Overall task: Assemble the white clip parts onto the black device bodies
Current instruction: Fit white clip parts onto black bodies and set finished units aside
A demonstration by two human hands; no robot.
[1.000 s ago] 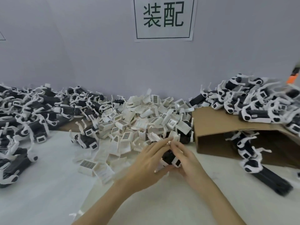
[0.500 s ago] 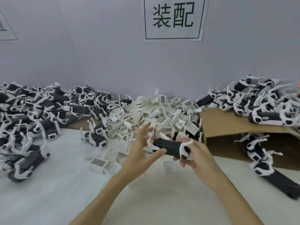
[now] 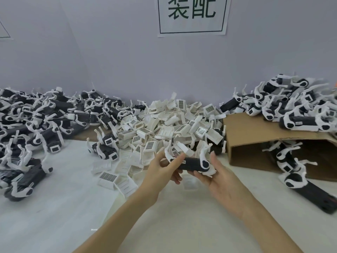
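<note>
Both hands hold 1 black body (image 3: 191, 163) in the air above the middle of the desk (image 3: 54, 216), just in front of the heap of loose white clips (image 3: 175, 132). Its long axis runs left to right across the view, nearly level. The left hand (image 3: 162, 170) pinches the left end, thumb on top and fingers curled underneath. The right hand (image 3: 218, 181) cradles the right end from below, fingers cupped under a white fitting (image 3: 204, 162) already on that end. A second white arm sticks up near the left end, beside the left thumb.

The body looks fitted at both ends, so the next move is probably to put it down. 1 pile of finished pieces (image 3: 45, 121) covers the far left edge of the desk; another sits on the folded cardboard (image 3: 255, 128) at the far right. The left hand is nearer the left pile, the right hand nearer the cardboard. The clip heap lies straight ahead, within easy reach of either hand.
</note>
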